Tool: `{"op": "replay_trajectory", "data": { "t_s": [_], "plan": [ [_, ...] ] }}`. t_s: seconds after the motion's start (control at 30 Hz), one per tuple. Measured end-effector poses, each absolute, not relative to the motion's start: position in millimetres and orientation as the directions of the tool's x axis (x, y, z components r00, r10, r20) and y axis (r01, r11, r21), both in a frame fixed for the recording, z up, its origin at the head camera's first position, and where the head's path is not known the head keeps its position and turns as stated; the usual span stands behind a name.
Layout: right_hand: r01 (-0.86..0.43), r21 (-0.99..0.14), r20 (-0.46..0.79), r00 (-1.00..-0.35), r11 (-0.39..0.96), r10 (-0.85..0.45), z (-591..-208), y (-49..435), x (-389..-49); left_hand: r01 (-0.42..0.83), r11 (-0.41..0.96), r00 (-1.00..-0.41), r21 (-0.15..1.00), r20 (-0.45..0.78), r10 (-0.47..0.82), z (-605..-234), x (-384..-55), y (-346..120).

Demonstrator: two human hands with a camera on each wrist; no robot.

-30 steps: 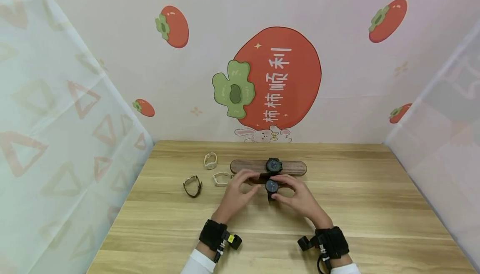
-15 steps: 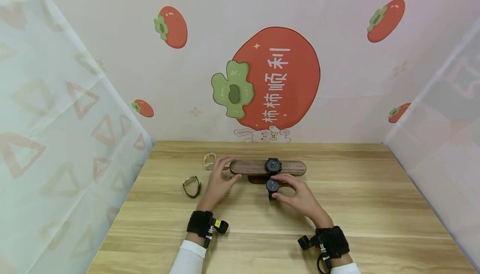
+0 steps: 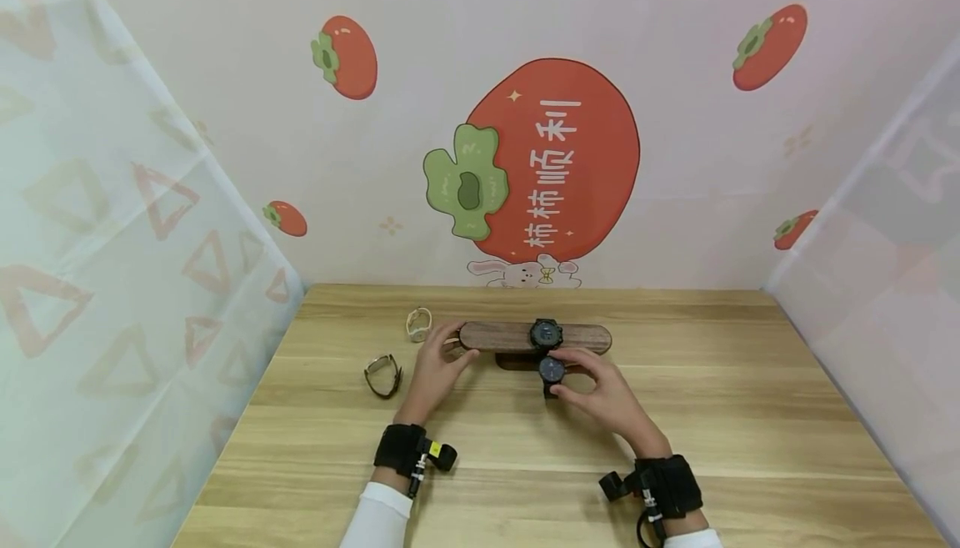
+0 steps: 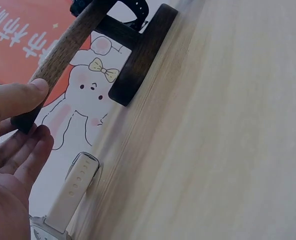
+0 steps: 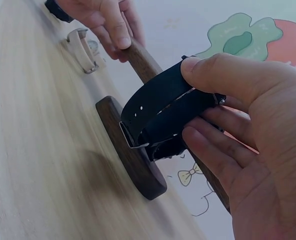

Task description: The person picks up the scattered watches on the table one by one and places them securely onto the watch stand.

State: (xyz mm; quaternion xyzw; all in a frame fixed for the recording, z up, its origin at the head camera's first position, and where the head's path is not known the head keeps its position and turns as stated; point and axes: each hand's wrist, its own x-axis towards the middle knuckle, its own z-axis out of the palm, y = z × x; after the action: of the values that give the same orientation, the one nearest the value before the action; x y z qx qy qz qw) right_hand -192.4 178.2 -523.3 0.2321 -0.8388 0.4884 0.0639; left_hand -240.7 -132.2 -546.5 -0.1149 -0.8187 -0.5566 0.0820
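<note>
My left hand holds the left end of a dark wooden watch stand, thumb on top of the bar and fingers below in the left wrist view. A black watch sits round the bar, right of its middle. In front of it, my right hand pinches another black watch by its case. That watch's buckled strap hangs in a loop before the bar in the right wrist view; whether it touches the bar I cannot tell.
On the table's left lie a white watch and a dark-strapped watch. A cream watch strap shows below my left hand in the left wrist view. The printed backdrop rises behind the table.
My left hand has left the watch in front of the stand and moved left to grip the bar's end. My right hand, still pinching the watch, has shifted slightly right.
</note>
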Motion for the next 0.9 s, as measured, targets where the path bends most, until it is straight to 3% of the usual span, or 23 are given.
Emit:
{"op": "replay_trajectory", "data": {
  "t_s": [0.9],
  "plan": [
    [-0.478,-0.738,0.378,-0.877,0.475,-0.295,-520.0,194.7,-200.7,0.342,0.378,-0.939,0.86,0.297,0.173,-545.4,-244.1,-141.5]
  ]
}}
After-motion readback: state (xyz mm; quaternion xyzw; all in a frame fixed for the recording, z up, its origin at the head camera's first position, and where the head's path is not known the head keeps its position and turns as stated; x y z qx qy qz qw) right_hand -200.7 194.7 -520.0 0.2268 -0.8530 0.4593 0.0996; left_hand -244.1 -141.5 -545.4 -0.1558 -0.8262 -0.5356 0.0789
